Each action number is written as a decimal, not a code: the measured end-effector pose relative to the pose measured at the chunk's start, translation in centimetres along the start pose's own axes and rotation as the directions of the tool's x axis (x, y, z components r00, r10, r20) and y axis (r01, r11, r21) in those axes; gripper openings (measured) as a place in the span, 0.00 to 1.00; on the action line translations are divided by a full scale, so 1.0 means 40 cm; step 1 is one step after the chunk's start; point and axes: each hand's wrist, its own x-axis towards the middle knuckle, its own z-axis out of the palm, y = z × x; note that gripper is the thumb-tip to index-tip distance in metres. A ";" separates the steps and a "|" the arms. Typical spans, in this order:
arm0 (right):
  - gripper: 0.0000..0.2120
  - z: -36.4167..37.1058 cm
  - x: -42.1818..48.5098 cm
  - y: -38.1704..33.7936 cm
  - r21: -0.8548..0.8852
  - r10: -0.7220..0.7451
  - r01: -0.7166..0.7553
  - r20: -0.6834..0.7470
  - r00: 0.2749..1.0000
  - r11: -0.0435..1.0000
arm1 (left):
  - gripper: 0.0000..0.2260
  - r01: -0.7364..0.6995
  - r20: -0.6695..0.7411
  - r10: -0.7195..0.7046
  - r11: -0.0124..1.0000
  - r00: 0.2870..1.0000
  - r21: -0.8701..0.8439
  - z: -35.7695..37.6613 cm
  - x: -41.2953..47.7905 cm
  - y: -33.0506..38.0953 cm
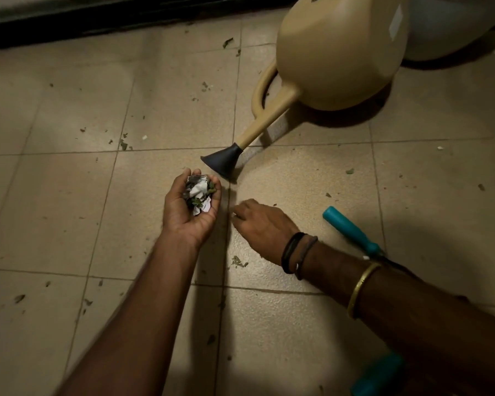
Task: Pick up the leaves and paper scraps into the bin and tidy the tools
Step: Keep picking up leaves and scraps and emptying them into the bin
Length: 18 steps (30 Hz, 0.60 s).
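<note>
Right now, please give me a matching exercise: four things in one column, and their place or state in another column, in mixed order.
1 left hand
2 right hand
3 watering can
4 teal-handled tool

A beige, with dark spout head
B lies partly hidden behind the right forearm
C fingertips down at the floor
D palm up, holds leaves and paper scraps

Pairs: 1-D, 2-C, 3-A, 4-B

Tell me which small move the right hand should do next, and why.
Probably lift the right hand and drop its find into the cupped left hand, which already holds a crumpled bundle of green leaves and white paper scraps. The right fingertips touch the beige tiled floor beside it, seemingly on a tiny white scrap.
</note>
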 end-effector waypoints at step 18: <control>0.06 -0.535 -0.083 0.110 0.653 0.778 -0.667 0.185 0.600 0.359 | 0.06 0.116 -0.142 -0.134 0.985 0.981 -0.127 0.297 -0.366 0.011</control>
